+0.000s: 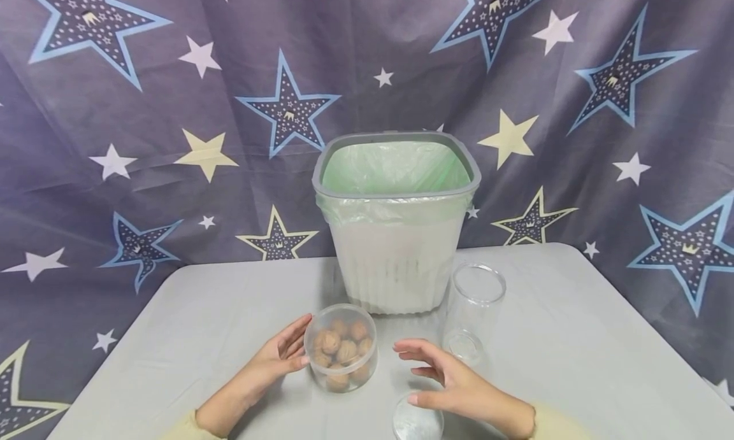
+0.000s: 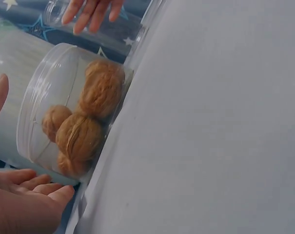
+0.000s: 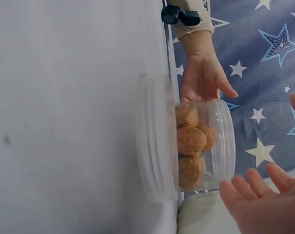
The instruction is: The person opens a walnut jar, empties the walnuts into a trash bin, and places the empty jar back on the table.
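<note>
A round clear tub stands upright on the table, lidless, with several walnuts inside. Beside its left wall is my left hand, fingers extended, fingertips close to the plastic; whether they touch cannot be told. My right hand hovers to the tub's right, fingers loosely spread and holding nothing. Under it lies a round translucent lid, partly covered by the thumb and palm. In the right wrist view the lid is in the foreground, in front of the tub.
A white bin with a grey rim and a green liner stands behind the tub. An open tall clear jar is right of the bin, beyond my right hand. The grey table ends at a star-patterned curtain.
</note>
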Tool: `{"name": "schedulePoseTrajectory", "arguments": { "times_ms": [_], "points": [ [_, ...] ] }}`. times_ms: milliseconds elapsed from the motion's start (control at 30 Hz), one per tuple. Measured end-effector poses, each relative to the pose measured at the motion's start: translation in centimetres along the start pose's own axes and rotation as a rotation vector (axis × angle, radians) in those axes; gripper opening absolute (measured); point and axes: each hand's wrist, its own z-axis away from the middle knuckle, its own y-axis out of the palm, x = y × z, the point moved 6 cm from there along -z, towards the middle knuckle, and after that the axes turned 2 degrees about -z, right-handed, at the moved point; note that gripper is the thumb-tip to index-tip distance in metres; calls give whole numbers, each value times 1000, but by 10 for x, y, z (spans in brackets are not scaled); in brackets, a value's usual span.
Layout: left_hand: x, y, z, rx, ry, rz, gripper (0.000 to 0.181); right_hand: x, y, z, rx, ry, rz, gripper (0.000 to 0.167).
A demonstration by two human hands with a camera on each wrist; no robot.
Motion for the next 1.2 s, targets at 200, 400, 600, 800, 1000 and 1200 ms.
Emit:
{"name": "schedulePoseTrajectory", "arguments": {
  "times_ms": [200,400,600,800,1000,1200],
  "points": [
    [5,6,1,83,-46,26,95,-8,8,-4,-1,44,0,58],
    [8,6,0,101,-58,17,98,-13,14,-8,13,80,3,62],
    [10,5,-1,103,-64,16,99,-18,17,-11,-31,119,20,64],
    [9,7,-3,110,-49,10,99,-17,15,-20,-106,90,38,68],
    [13,5,-7,107,-50,7,100,-17,13,-33,-153,84,-12,75],
    [17,3,-13,100,-14,-38,104,-21,11,-47,-175,127,-74,79]
  ]
}}
